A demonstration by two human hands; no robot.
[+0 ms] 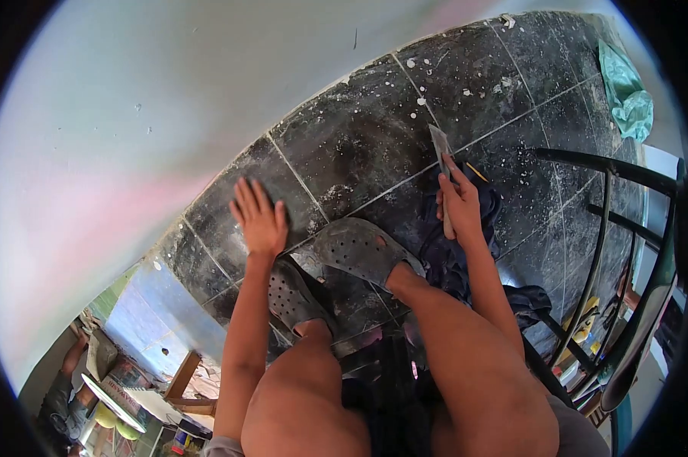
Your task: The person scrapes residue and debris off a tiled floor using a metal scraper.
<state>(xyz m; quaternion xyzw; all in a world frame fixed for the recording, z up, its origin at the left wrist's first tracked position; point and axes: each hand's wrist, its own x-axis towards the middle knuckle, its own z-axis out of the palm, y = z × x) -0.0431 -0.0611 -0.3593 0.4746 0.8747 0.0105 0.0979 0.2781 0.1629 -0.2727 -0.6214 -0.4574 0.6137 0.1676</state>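
Note:
My left hand (260, 217) is spread with the fingers apart, palm toward the dark floor tiles (359, 160) near the foot of the wall. My right hand (459, 199) is wrapped around a scraper (438, 142), whose flat metal blade points away from me toward the wall side. The lower end of its handle sticks out below my fingers. Under and beside that hand lies a crumpled dark cloth (441, 255). White paint spots and dust cover the tiles beyond the blade. My feet, in grey clogs (367, 247), stand between my two hands.
A pale wall (169, 99) borders the floor at the upper left. On the right stands a dark metal chair frame (606, 164), with a green plastic bag (624, 87) beyond it. At the lower left are a wooden frame (182, 377) and another person's arm (75, 352).

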